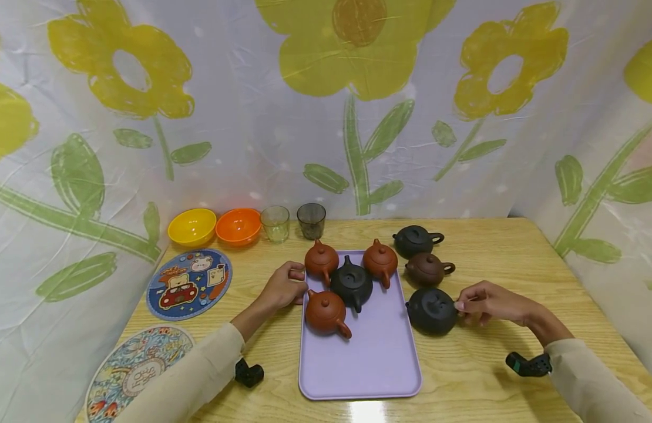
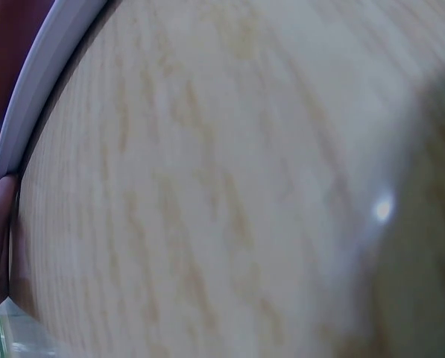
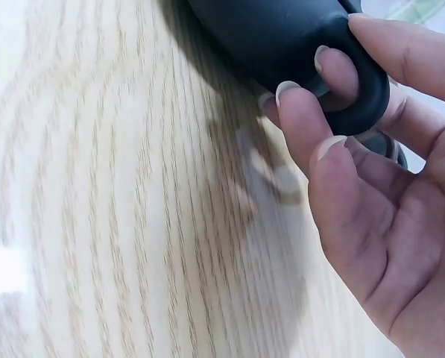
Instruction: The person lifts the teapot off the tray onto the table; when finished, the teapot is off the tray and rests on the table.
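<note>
My right hand (image 1: 497, 302) holds the loop handle of a black teapot (image 1: 433, 311) that sits right of the lilac tray (image 1: 360, 367). In the right wrist view a finger passes through the handle (image 3: 379, 89) and the thumb is on top. At the tray's left edge, my left hand (image 1: 284, 286) grips the rim; the left wrist view shows fingertips against the rim (image 2: 39, 82). On the tray are a black teapot (image 1: 351, 283) and three reddish-brown teapots, at back left (image 1: 322, 260), back right (image 1: 380, 259) and front left (image 1: 325, 311).
Behind the held teapot stand a dark brown teapot (image 1: 425, 269) and another black teapot (image 1: 413, 241). Along the back are a yellow bowl (image 1: 192, 228), an orange bowl (image 1: 238, 227), a greenish glass (image 1: 275, 224) and a grey glass (image 1: 311, 221). Two round mats (image 1: 217, 258) lie at left.
</note>
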The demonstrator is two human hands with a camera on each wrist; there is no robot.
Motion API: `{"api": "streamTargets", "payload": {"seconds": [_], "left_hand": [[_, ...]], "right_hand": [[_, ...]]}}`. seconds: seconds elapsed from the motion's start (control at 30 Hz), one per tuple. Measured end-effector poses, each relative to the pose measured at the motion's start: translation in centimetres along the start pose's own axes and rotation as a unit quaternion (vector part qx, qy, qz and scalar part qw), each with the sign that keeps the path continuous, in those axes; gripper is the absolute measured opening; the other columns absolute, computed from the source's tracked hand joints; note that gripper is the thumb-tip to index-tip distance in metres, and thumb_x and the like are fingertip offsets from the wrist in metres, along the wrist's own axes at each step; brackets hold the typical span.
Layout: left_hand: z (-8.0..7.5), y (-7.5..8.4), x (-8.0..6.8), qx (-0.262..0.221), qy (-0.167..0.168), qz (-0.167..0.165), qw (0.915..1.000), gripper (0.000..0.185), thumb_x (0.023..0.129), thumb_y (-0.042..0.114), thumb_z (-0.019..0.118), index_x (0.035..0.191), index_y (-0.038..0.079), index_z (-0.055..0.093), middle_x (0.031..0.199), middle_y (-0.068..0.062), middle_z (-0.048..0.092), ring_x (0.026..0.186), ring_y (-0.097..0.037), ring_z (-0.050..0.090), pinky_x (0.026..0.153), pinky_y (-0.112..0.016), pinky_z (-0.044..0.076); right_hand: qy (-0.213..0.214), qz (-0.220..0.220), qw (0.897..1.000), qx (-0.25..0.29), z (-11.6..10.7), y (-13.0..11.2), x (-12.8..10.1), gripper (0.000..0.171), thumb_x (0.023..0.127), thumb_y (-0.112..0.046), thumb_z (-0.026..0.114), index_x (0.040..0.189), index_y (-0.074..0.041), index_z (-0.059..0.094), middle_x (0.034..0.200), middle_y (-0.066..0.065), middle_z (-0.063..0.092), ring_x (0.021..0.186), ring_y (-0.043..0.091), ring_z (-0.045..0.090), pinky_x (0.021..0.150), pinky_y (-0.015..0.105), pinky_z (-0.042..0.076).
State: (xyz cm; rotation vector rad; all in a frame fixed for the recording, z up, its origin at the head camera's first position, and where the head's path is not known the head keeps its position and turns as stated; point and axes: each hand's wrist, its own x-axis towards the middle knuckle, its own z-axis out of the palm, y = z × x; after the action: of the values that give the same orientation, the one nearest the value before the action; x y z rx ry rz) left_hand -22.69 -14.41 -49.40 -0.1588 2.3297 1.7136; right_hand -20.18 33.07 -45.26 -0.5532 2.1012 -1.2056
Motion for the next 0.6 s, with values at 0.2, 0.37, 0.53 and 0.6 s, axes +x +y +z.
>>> {"api": "streamTargets", "payload": {"seconds": [0.2, 0.37, 0.53, 0.6], "left_hand": [[0.0, 0.1, 0.0, -0.001, -0.002, 0.003, 1.0000, 0.050, 0.084, -0.004, 0.063, 0.133, -0.001, 0.052, 0.116, -0.020, 0.055, 0.078, -0.019, 0.061, 0.059, -0.033, 0.061], [0.0, 0.0, 0.0, 0.002, -0.001, 0.005, 1.0000, 0.050, 0.084, -0.004, 0.064, 0.133, -0.001, 0.051, 0.117, -0.021, 0.055, 0.079, -0.019, 0.061, 0.059, -0.033, 0.061], [0.0, 0.0, 0.1, 0.000, 0.001, -0.001, 1.0000, 0.051, 0.084, -0.003, 0.064, 0.133, 0.000, 0.052, 0.117, -0.020, 0.056, 0.079, -0.019, 0.061, 0.059, -0.033, 0.061], [0.0, 0.0, 0.1, -0.002, 0.001, -0.002, 1.0000, 0.050, 0.085, -0.003, 0.064, 0.133, 0.000, 0.052, 0.116, -0.019, 0.056, 0.078, -0.019, 0.061, 0.059, -0.033, 0.061]], "right_hand": [[0.000, 0.009, 1.000, 0.010, -0.3, 0.4, 0.0, 0.031, 0.103, -0.020, 0.055, 0.095, 0.008, 0.065, 0.086, 0.011, 0.065, 0.074, 0.018, 0.060, 0.057, 0.033, 0.054], [0.000, 0.009, 1.000, 0.012, -0.5, 0.7, 0.1, 0.032, 0.103, -0.020, 0.054, 0.094, 0.008, 0.064, 0.087, 0.009, 0.065, 0.073, 0.015, 0.061, 0.057, 0.032, 0.053], [0.005, 0.018, 1.000, 0.007, -0.6, 1.0, 0.1, 0.032, 0.103, -0.022, 0.055, 0.095, 0.007, 0.065, 0.092, 0.011, 0.065, 0.077, 0.017, 0.064, 0.058, 0.032, 0.054], [0.008, 0.022, 1.000, 0.005, -0.6, 1.1, 0.1, 0.032, 0.103, -0.023, 0.055, 0.096, 0.006, 0.065, 0.094, 0.013, 0.066, 0.078, 0.018, 0.065, 0.060, 0.033, 0.055]]}}
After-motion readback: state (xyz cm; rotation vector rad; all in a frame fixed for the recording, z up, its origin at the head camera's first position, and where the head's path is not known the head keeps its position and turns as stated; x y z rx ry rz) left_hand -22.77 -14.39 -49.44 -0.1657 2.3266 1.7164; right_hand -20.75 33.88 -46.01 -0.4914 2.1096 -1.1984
